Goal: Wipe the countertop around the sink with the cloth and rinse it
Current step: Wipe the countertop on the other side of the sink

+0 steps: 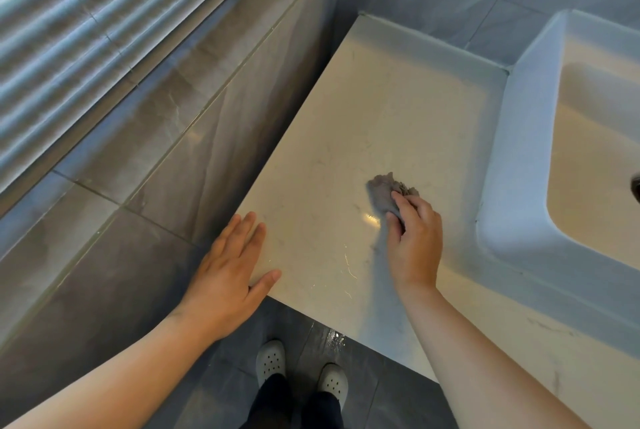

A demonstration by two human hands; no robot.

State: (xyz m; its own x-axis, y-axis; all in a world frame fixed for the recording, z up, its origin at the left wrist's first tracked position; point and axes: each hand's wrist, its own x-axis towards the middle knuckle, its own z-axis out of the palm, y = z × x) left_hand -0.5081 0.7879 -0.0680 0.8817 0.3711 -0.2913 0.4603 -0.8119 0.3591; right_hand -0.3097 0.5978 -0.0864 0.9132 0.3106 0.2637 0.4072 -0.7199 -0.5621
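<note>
A pale marble countertop [388, 110] runs from the left wall to the white raised sink [512, 158] at the right. A crumpled grey cloth [384, 191] lies on the countertop near its middle. My right hand [414, 238] grips the cloth from the near side, fingers curled over it, and presses it on the surface. My left hand [230, 266] lies flat with straight fingers on the countertop's near left corner, thumb spread along the front edge. Wet streaks glint on the surface between the two hands.
A grey tiled wall [145, 165] closes the left side, with window blinds [69, 30] above it. Grey tiles back the counter. The sink drain [635, 188] shows at the right edge. Below the front edge are a dark tiled floor and my two white clogs [301, 371].
</note>
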